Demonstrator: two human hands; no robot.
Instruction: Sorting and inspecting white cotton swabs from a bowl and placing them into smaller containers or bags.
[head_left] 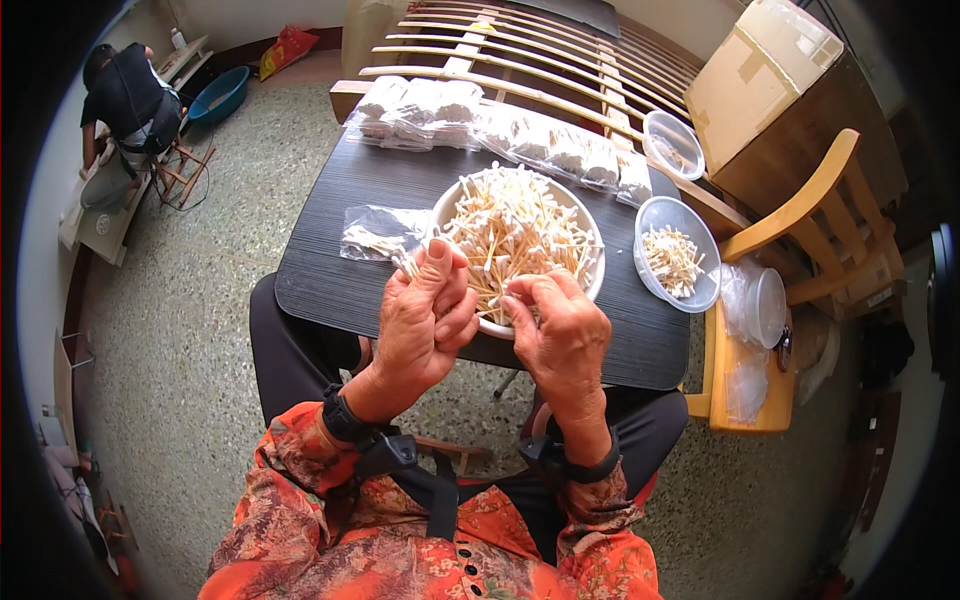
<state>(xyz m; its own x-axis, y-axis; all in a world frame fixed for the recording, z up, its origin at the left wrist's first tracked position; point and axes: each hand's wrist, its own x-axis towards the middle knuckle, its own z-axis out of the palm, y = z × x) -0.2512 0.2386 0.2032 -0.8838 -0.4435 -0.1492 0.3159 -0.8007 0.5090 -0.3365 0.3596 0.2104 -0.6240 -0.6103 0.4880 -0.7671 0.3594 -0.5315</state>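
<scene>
The left hand (425, 315) pinches half-hidden cotton swabs (404, 262). I cannot tell whether the curled right hand (566, 335) holds any

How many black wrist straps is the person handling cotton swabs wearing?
2: the left strap below the left hand, the right strap below the right hand. Sleeves may hide more.

I'm at a black, round-cornered table (330, 290). Speckled grey terrazzo floor (200, 380) around me. Pale walls (225, 18), dark reddish skirting (330, 38). Past the table: slatted wooden frame (466, 50), big cardboard box (765, 65) on its right. Yellowish wooden chair (798, 207) to my right. Room brightly lit, right edge darker.
</scene>
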